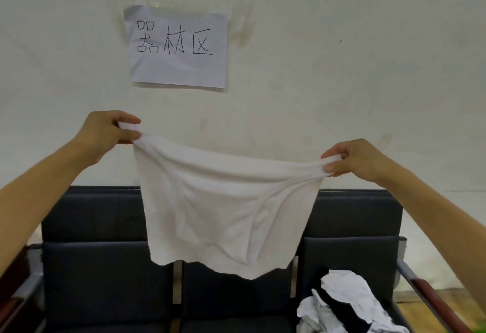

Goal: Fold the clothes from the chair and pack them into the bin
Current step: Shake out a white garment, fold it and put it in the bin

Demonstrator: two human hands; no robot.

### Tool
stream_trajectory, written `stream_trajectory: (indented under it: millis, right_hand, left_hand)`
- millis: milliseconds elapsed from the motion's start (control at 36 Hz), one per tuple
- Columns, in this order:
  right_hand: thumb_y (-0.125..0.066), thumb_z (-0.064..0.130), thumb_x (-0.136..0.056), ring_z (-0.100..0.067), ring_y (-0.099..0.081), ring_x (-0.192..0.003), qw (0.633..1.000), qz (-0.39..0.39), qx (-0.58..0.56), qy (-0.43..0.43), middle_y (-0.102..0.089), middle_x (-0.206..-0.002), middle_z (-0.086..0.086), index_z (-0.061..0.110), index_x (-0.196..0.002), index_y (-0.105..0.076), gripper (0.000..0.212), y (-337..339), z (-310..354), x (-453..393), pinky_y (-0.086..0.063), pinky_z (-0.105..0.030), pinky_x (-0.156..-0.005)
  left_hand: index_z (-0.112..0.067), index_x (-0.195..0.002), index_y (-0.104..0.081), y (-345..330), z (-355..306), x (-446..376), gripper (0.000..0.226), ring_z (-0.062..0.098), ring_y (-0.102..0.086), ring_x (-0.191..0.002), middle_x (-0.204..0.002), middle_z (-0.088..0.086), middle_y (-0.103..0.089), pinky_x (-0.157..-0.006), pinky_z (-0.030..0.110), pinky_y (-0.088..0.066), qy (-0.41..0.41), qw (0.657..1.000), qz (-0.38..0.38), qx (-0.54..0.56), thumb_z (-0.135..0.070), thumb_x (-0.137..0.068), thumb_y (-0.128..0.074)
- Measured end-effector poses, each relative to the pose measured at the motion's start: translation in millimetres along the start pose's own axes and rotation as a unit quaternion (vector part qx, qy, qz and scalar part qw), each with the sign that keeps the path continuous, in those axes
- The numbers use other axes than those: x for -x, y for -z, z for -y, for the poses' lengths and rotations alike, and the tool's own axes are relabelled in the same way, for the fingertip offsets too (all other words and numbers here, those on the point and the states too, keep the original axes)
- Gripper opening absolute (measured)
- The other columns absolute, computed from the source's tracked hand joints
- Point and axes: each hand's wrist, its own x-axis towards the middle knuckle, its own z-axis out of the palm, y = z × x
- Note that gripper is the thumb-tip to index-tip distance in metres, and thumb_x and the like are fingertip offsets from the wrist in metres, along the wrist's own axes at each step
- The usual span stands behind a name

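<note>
Both forearms reach in from the lower corners, bare and stretched forward and upward toward a pale wall. At the end of the left one, the left hand (109, 130) pinches one top corner of a white cloth (226, 206) between thumb and curled fingers; the right hand (355, 157) pinches the opposite top corner the same way, a little lower, so the upper edge slopes down toward the right and sags slightly between the two grips. That cloth is soft and towel-like, with a faintly nubby surface — roughly rectangular, its long axis running left to right between the hands, the rest hanging straight down in loose folds to an uneven, wavy bottom edge. It hangs in the air in front of a dark padded bench chair (97, 267), whose cushions are split into squarish panels with metal frames and reddish-brown armrests at both ends. On the right-hand seat lies a crumpled pile of clothes (347, 303) — white, grey and black pieces tangled together. Above, a creased paper sign (178, 48) with handwritten characters is taped to the wall.
</note>
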Motion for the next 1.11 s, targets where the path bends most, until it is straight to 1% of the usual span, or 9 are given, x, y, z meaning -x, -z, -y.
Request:
stream_trajectory:
  millis: [111,250,306,417,500,556,667,806,1111]
  right_hand:
    - [-0.066,0.014,-0.086,-0.013,-0.06,-0.077,0.994,-0.014,0.104,0.002,-0.061,-0.09,0.0,0.014,-0.097,-0.063,0.011,2.8,-4.6,-1.9,-0.041,-0.022,-0.074]
    - [-0.058,0.022,-0.092,-0.019,-0.053,-0.085,0.985,-0.048,0.165,-0.013,-0.056,-0.097,-0.004,0.016,-0.092,-0.056,0.006,11.0,-16.0,-5.4,-0.039,-0.027,-0.075]
    - [-0.055,0.023,-0.093,-0.021,-0.053,-0.085,0.984,-0.055,0.169,-0.017,-0.057,-0.098,-0.006,0.016,-0.093,-0.054,0.007,13.5,-21.5,-5.0,-0.039,-0.029,-0.075]
    - [-0.054,0.022,-0.094,-0.02,-0.052,-0.083,0.98,-0.047,0.192,-0.013,-0.056,-0.099,-0.007,0.012,-0.093,-0.055,0.009,17.0,-34.5,0.1,-0.038,-0.029,-0.075]
    - [-0.058,0.02,-0.093,-0.018,-0.048,-0.09,0.978,-0.048,0.201,0.016,-0.048,-0.104,0.0,0.01,-0.093,-0.058,0.01,17.4,-43.8,5.8,-0.037,-0.029,-0.08]
    - [-0.057,0.02,-0.093,-0.019,-0.051,-0.092,0.979,-0.036,0.198,0.021,-0.05,-0.103,0.001,0.01,-0.095,-0.058,0.011,15.6,-50.4,11.5,-0.04,-0.032,-0.084]
    - [-0.054,0.022,-0.094,-0.019,-0.055,-0.078,0.982,0.016,0.19,0.014,-0.061,-0.089,-0.006,0.014,-0.09,-0.055,0.01,3.5,-63.9,22.1,-0.046,-0.033,-0.074]
    - [-0.057,0.023,-0.093,-0.017,-0.054,-0.082,0.977,0.081,0.196,0.024,-0.057,-0.09,-0.001,0.02,-0.09,-0.054,0.005,-18.5,-85.8,33.3,-0.038,-0.027,-0.073]
    - [-0.056,0.022,-0.093,-0.016,-0.055,-0.075,0.977,0.142,0.151,-0.048,-0.061,-0.087,-0.003,0.018,-0.09,-0.055,0.006,-100.3,-147.7,46.0,-0.039,-0.027,-0.064]
  left_hand:
    - [-0.008,-0.117,-0.063,-3.9,-0.5,11.8,0.039,0.033,-0.055,-0.113,-0.121,0.016,-0.059,-0.101,0.038,-0.043,-0.017,0.994,-0.023,-0.109,-0.001,-0.079,-0.071]
    - [-0.005,-0.121,-0.062,-9.6,-3.5,22.9,0.041,0.035,-0.052,-0.118,-0.127,0.017,-0.058,-0.105,0.04,-0.035,-0.051,0.956,-0.04,-0.286,-0.016,-0.083,-0.071]
    - [-0.002,-0.117,-0.063,-12.6,-3.7,26.6,0.038,0.034,-0.054,-0.113,-0.123,0.018,-0.06,-0.1,0.037,-0.036,-0.052,0.949,-0.046,-0.306,-0.019,-0.084,-0.07]
    - [-0.004,-0.095,-0.067,-20.2,-1.4,38.4,0.024,0.022,-0.051,-0.082,-0.099,0.014,-0.064,-0.075,0.03,-0.036,-0.051,0.933,-0.063,-0.35,-0.026,-0.086,-0.067]
    - [-0.005,-0.085,-0.066,-24.5,-0.7,47.2,0.021,0.021,-0.05,-0.077,-0.083,0.005,-0.053,-0.07,0.032,-0.036,-0.047,0.929,-0.061,-0.362,-0.026,-0.084,-0.069]
    - [-0.004,-0.081,-0.066,-29.6,2.0,54.4,0.021,0.024,-0.053,-0.079,-0.086,0.006,-0.053,-0.069,0.033,-0.038,-0.054,0.925,-0.053,-0.372,-0.025,-0.083,-0.07]
    - [-0.009,-0.085,-0.062,-42.9,12.4,75.8,0.016,0.019,-0.052,-0.076,-0.089,0.004,-0.059,-0.07,0.03,-0.038,-0.04,0.931,-0.009,-0.364,-0.025,-0.087,-0.065]
    - [-0.018,-0.086,-0.058,-62.2,29.7,100.7,0.009,0.014,-0.052,-0.076,-0.084,0.0,-0.058,-0.074,0.03,-0.039,-0.022,0.937,0.049,-0.344,-0.024,-0.087,-0.064]
    - [-0.018,-0.088,-0.063,-105.5,116.8,130.0,0.003,0.018,-0.058,-0.086,-0.089,0.001,-0.062,-0.075,0.029,-0.041,0.057,0.922,0.153,-0.352,-0.02,-0.086,-0.065]
